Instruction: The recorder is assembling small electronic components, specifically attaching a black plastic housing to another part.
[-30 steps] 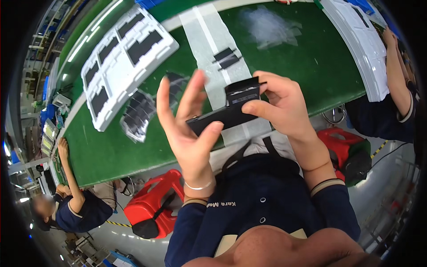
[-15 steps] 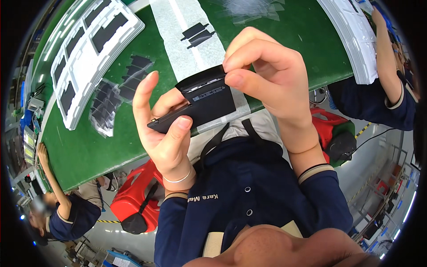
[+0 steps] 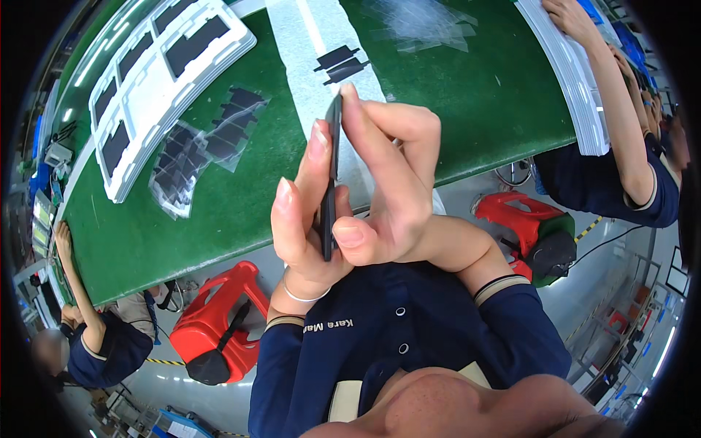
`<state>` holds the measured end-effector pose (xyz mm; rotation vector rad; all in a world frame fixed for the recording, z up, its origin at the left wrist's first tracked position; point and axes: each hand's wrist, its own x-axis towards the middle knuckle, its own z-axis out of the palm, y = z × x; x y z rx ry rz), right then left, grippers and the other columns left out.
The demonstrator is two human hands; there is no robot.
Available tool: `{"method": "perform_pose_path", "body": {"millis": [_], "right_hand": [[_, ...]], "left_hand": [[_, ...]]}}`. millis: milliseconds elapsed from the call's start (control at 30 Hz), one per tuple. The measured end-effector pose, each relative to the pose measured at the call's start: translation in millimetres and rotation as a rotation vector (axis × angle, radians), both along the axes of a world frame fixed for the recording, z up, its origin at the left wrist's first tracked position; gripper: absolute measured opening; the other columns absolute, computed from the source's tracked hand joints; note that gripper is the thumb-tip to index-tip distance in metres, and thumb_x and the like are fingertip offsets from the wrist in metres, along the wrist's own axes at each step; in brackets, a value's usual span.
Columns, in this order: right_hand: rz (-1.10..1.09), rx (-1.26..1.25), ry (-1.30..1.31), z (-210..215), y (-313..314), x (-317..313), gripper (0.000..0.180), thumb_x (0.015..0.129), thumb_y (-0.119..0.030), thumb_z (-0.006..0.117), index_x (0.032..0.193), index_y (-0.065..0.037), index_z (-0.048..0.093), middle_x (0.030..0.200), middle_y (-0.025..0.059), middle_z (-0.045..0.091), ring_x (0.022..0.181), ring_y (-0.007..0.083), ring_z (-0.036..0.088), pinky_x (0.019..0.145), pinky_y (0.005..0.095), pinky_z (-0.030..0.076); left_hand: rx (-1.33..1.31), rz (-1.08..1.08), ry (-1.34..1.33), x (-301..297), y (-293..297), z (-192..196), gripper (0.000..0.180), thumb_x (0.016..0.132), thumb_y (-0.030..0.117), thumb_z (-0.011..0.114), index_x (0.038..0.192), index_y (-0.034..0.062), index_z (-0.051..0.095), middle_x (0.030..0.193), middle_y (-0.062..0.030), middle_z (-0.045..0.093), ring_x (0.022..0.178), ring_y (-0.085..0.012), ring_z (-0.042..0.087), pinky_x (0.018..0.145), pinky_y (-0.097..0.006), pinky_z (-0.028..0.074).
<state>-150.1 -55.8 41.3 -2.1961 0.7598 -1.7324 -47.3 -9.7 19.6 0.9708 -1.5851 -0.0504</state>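
Note:
Between my two hands a flat black battery (image 3: 328, 228) is held up edge-on above the near table edge, so it shows only as a narrow dark line. My left hand (image 3: 301, 233) closes on it from the left, fingertips against its side. From the right, my right hand (image 3: 400, 179) grips it, one fingertip at the upper end and the thumb low down. The broad faces are hidden. Beyond them, black adhesive pieces (image 3: 342, 67) lie on a pale paper strip (image 3: 299, 58).
White trays (image 3: 150, 109) with black pieces are stacked at left on the green table (image 3: 467, 109). Nearby lie clear sheets with black stickers (image 3: 237, 124). Clear films (image 3: 420, 22) lie at the back; more trays (image 3: 566, 73) stand at right, under another person's hand (image 3: 573, 18). Red stools (image 3: 212, 314) flank me.
The battery has turned from showing its labelled face to edge-on. My right hand has come left and down along it, and my left hand's fingers have moved up against its side.

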Motion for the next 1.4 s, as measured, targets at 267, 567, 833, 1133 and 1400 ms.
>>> {"method": "perform_pose_path", "body": {"millis": [267, 567, 833, 1133, 1400], "right_hand": [[0.568, 0.589, -0.057, 17, -35, -39, 0.016, 0.074, -0.010, 0.070, 0.088, -0.005, 0.064, 0.082, 0.0029, 0.056, 0.074, 0.0137, 0.047, 0.068, 0.0263, 0.037], [0.640, 0.865, -0.569, 11, -6, -7, 0.015, 0.078, -0.007, 0.070, 0.084, 0.001, 0.059, 0.078, 0.0019, 0.051, 0.073, 0.0085, 0.049, 0.067, 0.0219, 0.041], [0.568, 0.605, -0.140, 11, -18, -12, 0.027, 0.073, -0.003, 0.070, 0.100, -0.003, 0.068, 0.081, 0.0057, 0.062, 0.071, 0.0124, 0.054, 0.059, 0.0239, 0.042], [0.603, 0.503, 0.075, 19, -30, -23, 0.049, 0.063, -0.019, 0.077, 0.104, 0.005, 0.063, 0.079, 0.0070, 0.059, 0.070, 0.0140, 0.052, 0.062, 0.0259, 0.040], [0.497, 0.386, -0.079, -1, -28, -17, 0.046, 0.059, -0.014, 0.081, 0.100, -0.001, 0.065, 0.077, 0.0061, 0.059, 0.066, 0.0135, 0.051, 0.058, 0.0237, 0.041]], "left_hand": [[0.261, -0.395, 0.600, 22, 10, 3, 0.070, 0.079, -0.009, 0.055, 0.136, 0.0031, 0.016, 0.116, -0.0301, 0.051, 0.105, -0.0370, 0.057, 0.087, -0.040, 0.048], [0.377, -0.483, 1.200, 16, 7, -4, 0.041, 0.082, 0.020, 0.067, 0.112, -0.0033, 0.052, 0.099, -0.0134, 0.062, 0.086, -0.0158, 0.058, 0.075, -0.026, 0.045], [0.322, -0.457, 1.091, 31, 9, -14, 0.029, 0.085, 0.018, 0.063, 0.105, -0.0008, 0.053, 0.096, -0.0112, 0.060, 0.083, -0.0192, 0.060, 0.072, -0.031, 0.049], [0.438, -0.480, 1.199, 27, 6, 0, 0.020, 0.083, 0.011, 0.064, 0.097, 0.0008, 0.055, 0.087, -0.0073, 0.061, 0.077, -0.0128, 0.058, 0.070, -0.026, 0.046], [0.504, -0.512, 1.283, 25, 2, -9, 0.022, 0.087, 0.017, 0.058, 0.099, -0.0005, 0.052, 0.086, -0.0119, 0.061, 0.070, -0.0175, 0.061, 0.061, -0.029, 0.051]]}}
